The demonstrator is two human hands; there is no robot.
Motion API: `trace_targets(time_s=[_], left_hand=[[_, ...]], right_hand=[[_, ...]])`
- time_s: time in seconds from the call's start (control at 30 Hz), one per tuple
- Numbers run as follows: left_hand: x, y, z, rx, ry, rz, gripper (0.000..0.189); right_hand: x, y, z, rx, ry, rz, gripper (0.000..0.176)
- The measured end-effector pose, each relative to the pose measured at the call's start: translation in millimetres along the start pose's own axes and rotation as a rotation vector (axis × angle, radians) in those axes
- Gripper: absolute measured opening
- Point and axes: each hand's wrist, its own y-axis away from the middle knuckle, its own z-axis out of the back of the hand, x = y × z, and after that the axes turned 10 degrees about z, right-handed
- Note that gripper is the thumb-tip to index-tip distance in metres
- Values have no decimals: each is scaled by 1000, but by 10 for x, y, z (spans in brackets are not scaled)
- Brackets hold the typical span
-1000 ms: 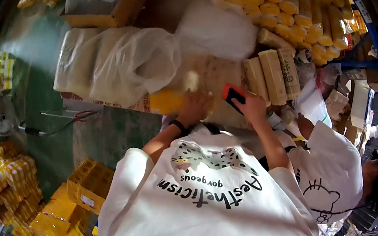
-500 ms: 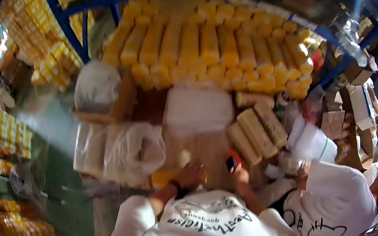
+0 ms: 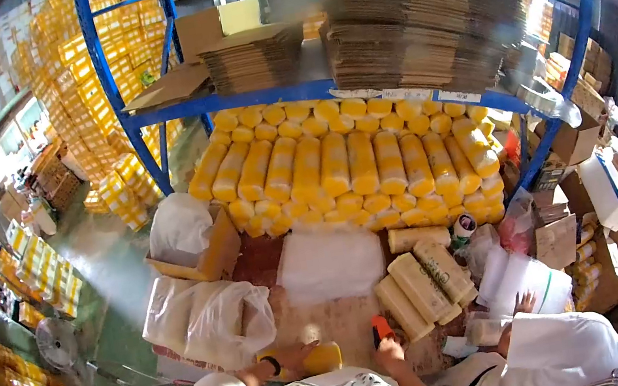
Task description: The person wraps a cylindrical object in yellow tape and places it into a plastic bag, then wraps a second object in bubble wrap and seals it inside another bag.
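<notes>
My left hand (image 3: 292,360), with a black band at the wrist, is at the table's near edge, its fingers curled over a yellow roll (image 3: 322,358). A small round beige roll (image 3: 311,333) stands just beyond those fingers. To the right, my right hand (image 3: 389,352) is closed around an orange-red handheld tool (image 3: 380,328), which points away from me. Beige wrapped rolls (image 3: 418,296) lie to the right of the tool. Farther forward rests a stack of white sheets (image 3: 329,262).
Film-covered rolls (image 3: 207,312) and an open carton (image 3: 213,247) stand at left. Behind are stacked yellow rolls (image 3: 337,165) under a blue shelf (image 3: 231,102) bearing flattened cardboard (image 3: 418,17). A co-worker's hand (image 3: 525,303) reaches over white rolls (image 3: 534,279) at right.
The view has tilted up, bringing the cardboard-laden shelf into sight. The yellow roll now shows right of my left hand instead of left. The co-worker's hand has moved forward with fingers spread.
</notes>
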Motion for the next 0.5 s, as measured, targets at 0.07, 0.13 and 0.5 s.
trace_targets(time_s=[0.07,0.13,0.5], left_hand=[[-90,-26,-36,-36,-173,10,73],[-485,161,243,-33,-292,-16,85],[-553,209,213,-397,174,-141,95]], right_hand=[[94,33,231,-66,-48,-51,41],[156,-18,359,-65,0,-69,44],[278,61,522,-404,-1118,79,50]])
